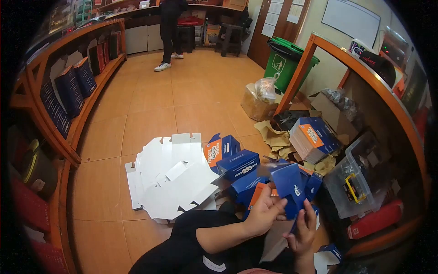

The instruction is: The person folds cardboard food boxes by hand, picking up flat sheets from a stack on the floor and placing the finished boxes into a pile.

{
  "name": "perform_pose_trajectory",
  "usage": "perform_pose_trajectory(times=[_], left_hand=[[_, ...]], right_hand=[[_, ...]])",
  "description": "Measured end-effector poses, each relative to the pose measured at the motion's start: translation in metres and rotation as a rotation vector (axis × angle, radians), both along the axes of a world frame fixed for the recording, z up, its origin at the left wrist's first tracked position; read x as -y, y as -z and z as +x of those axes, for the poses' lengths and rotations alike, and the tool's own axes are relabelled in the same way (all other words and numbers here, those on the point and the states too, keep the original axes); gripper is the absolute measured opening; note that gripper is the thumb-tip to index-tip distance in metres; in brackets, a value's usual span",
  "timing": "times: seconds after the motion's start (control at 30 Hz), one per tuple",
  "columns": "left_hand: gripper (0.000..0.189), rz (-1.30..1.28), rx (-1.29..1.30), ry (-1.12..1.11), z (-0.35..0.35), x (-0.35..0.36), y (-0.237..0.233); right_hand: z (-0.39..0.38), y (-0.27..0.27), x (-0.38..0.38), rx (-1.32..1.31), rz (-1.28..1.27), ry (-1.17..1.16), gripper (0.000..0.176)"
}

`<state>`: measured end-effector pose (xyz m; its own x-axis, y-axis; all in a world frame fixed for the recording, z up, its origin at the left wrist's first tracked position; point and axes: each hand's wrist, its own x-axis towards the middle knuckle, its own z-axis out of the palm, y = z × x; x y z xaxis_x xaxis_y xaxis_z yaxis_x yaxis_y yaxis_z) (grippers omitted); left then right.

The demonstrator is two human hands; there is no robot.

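A partly folded blue carton (288, 180) with a small white logo is held between both hands near my lap. My left hand (266, 208) has its fingers closed on the carton's left side. At its lower right side, my right hand (305, 228) grips the edge between thumb and fingers. Just beyond, folded blue boxes (238, 164) with orange panels lie on the floor. Left of them is a pile of flat white cardboard sheets (169, 176).
A stack of blue-orange cartons (312, 139), brown paper (276, 137) and a clear plastic bin (349, 187) are at right. A green trash bin (285, 64) stands behind. Wooden shelves (98, 86) line the left. A person (169, 34) stands at the back.
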<state>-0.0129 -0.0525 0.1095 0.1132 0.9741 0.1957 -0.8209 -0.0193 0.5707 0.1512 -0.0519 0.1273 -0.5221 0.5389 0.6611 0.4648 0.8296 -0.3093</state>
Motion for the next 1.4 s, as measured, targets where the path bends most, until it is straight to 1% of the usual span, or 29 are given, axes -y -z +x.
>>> perform_pose_trajectory(times=[0.1, 0.13, 0.23, 0.33, 0.43, 0.5, 0.53, 0.57, 0.6, 0.63, 0.7, 0.73, 0.8, 0.83, 0.87, 0.9, 0.93, 0.97, 1.0, 1.03, 1.07, 1.1, 1.17, 1.2, 1.23, 1.27, 1.3, 1.37, 1.4], left_hand=[[0.034, 0.320, -0.430, -0.403, 0.014, -0.003, 0.012], [0.030, 0.372, -0.679, -0.398, 0.007, 0.002, 0.010], [0.038, 0.373, -0.929, -0.201, -0.001, -0.008, 0.018], [0.033, 0.210, -0.947, 0.032, -0.016, -0.003, -0.008], [0.030, 0.352, -0.987, -0.139, 0.004, 0.002, 0.011], [0.034, 0.388, -1.070, -0.175, 0.013, 0.006, 0.015], [0.035, 0.421, -1.124, -0.208, 0.018, 0.010, 0.016], [0.036, 0.453, -1.176, -0.241, 0.022, 0.012, 0.017], [0.035, 0.426, -1.148, -0.277, 0.023, 0.014, 0.018], [0.038, 0.453, -1.164, -0.206, 0.021, 0.013, 0.017], [0.042, 0.503, -1.192, -0.063, 0.010, 0.007, 0.016], [0.044, 0.639, -1.092, -0.071, 0.004, 0.004, 0.016], [0.050, 0.902, -0.881, -0.085, -0.009, -0.006, 0.014], [0.052, 0.509, -0.689, 0.125, -0.016, -0.014, 0.007], [0.055, 0.117, -0.482, 0.320, -0.021, -0.020, 0.002], [0.054, 0.278, 0.225, 0.393, -0.026, -0.035, 0.043], [0.056, 0.133, 0.175, 0.321, -0.039, -0.037, 0.024], [0.046, 0.030, 0.278, 0.313, -0.045, -0.052, 0.028], [0.045, -0.029, 0.166, 0.185, -0.047, -0.054, 0.023], [0.045, -0.086, 0.051, 0.057, -0.047, -0.052, 0.016], [0.055, -0.030, 0.103, 0.046, -0.046, -0.046, 0.008], [0.055, 0.049, -0.040, 0.067, -0.042, -0.044, 0.007], [0.056, 0.206, -0.327, 0.106, -0.028, -0.036, 0.012], [0.057, 0.291, -0.399, 0.289, -0.021, -0.032, 0.019], [0.045, 0.372, -0.612, 0.394, -0.017, -0.026, 0.025], [0.036, 0.454, -0.825, 0.497, -0.012, -0.021, 0.027], [0.031, 0.666, -0.635, 0.466, -0.003, -0.013, 0.015], [0.020, 0.857, -0.557, 0.367, 0.004, -0.005, 0.003], [0.015, 0.887, -0.670, 0.227, 0.003, -0.001, 0.001]], right_hand=[[-0.012, -0.016, 0.001, -0.144, -0.195, 0.100, 0.062], [-0.012, -0.020, -0.002, -0.166, -0.251, 0.100, 0.062], [-0.003, -0.024, -0.004, -0.103, -0.278, 0.044, 0.059], [0.007, -0.016, 0.001, -0.051, -0.338, 0.016, 0.056], [0.007, -0.011, 0.003, -0.062, -0.285, 0.055, 0.047], [0.003, -0.012, 0.002, -0.116, -0.247, 0.070, 0.043], [0.001, -0.017, 0.005, 0.023, -0.222, 0.157, 0.044], [0.001, -0.018, 0.004, 0.092, -0.161, 0.167, 0.047], [0.003, -0.018, 0.003, 0.161, -0.100, 0.176, 0.052], [0.006, -0.018, 0.001, 0.229, -0.037, 0.184, 0.057], [0.018, -0.016, 0.002, 0.024, -0.337, 0.116, 0.072], [0.022, -0.016, 0.004, -0.078, -0.486, 0.081, 0.082], [0.023, -0.017, 0.014, -0.350, -0.444, 0.087, 0.096], [0.023, -0.016, 0.019, -0.487, -0.420, 0.091, 0.104], [0.029, -0.005, 0.019, -0.504, -0.247, 0.086, 0.100], [0.033, -0.007, 0.020, -0.313, -0.114, 0.073, 0.098], [0.037, -0.011, 0.023, -0.121, 0.019, 0.061, 0.095], [0.041, -0.013, 0.026, 0.075, 0.150, 0.050, 0.093], [0.034, -0.001, 0.026, -0.002, 0.155, -0.086, 0.082], [0.034, 0.001, 0.032, 0.086, 0.068, -0.091, 0.087], [0.037, 0.001, 0.032, 0.075, 0.001, -0.070, 0.084], [0.040, 0.001, 0.031, 0.062, -0.068, -0.050, 0.082], [0.056, 0.003, 0.019, -0.025, -0.021, 0.100, 0.071], [0.058, 0.000, 0.016, -0.069, 0.000, 0.175, 0.068], [0.055, -0.005, 0.015, -0.088, 0.036, 0.304, 0.054], [0.057, -0.009, 0.012, 0.008, 0.014, 0.312, 0.051], [0.061, -0.011, 0.009, 0.105, -0.006, 0.318, 0.049], [0.063, 0.001, 0.003, 0.182, -0.032, 0.438, 0.040], [0.060, 0.001, 0.003, 0.228, -0.070, 0.505, 0.038]])
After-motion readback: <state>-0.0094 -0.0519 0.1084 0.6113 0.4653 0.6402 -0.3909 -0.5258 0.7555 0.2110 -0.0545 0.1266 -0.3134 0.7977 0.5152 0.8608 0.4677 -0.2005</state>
